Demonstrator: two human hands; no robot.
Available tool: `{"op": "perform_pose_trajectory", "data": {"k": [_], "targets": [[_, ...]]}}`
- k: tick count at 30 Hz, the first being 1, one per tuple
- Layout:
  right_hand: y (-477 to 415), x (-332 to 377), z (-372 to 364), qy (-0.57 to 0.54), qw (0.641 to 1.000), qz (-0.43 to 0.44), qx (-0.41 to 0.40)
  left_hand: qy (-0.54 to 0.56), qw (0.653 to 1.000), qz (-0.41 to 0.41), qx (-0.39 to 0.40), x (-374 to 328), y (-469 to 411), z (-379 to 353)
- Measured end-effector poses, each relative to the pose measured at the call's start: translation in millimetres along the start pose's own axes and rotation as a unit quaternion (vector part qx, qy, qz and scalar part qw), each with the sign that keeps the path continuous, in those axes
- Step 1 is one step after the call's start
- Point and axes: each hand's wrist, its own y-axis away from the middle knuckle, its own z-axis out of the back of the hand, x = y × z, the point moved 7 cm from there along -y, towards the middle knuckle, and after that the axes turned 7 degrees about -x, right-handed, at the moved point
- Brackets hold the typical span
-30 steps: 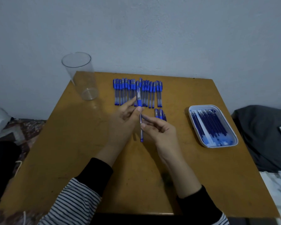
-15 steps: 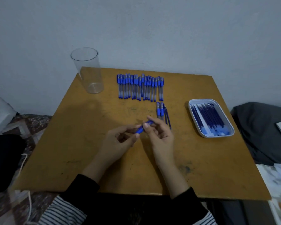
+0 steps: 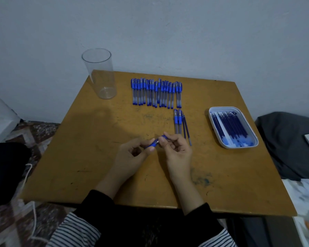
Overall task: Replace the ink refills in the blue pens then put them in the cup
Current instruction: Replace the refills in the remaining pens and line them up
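Over the middle of the table, my left hand (image 3: 132,157) and my right hand (image 3: 177,152) both pinch one blue pen (image 3: 154,142), which lies tilted between the fingertips and is mostly hidden by them. A row of several blue pens (image 3: 156,92) lies at the back of the table. Two more pens (image 3: 177,121) and two loose refills (image 3: 186,129) lie just beyond my right hand. A clear plastic cup (image 3: 101,75) stands upright with nothing in it at the back left corner. A white tray (image 3: 251,139) at the right holds several dark blue refills.
The wooden table (image 3: 78,157) has a blue ink stain near its front right. A dark grey cloth (image 3: 289,145) lies off the table's right side, and a white cord (image 3: 28,175) hangs at the left.
The pen went from held upright near the row to lying low between both hands nearer me. The camera has tilted, so the table sits lower in view.
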Motion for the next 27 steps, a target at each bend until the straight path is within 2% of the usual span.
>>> {"op": "perform_pose_trajectory", "data": {"k": [18,27], "targets": [[0.0,1.8,-1.4,-0.024,0.998,0.005,0.054,0.002,0.999,0.010,0.040,-1.8,-2.0,0.6],[-0.2,0.4,-2.1,-0.035,0.998,-0.008,0.052,0.010,0.998,0.029,0.061,-0.6,-5.4,-1.1]]}}
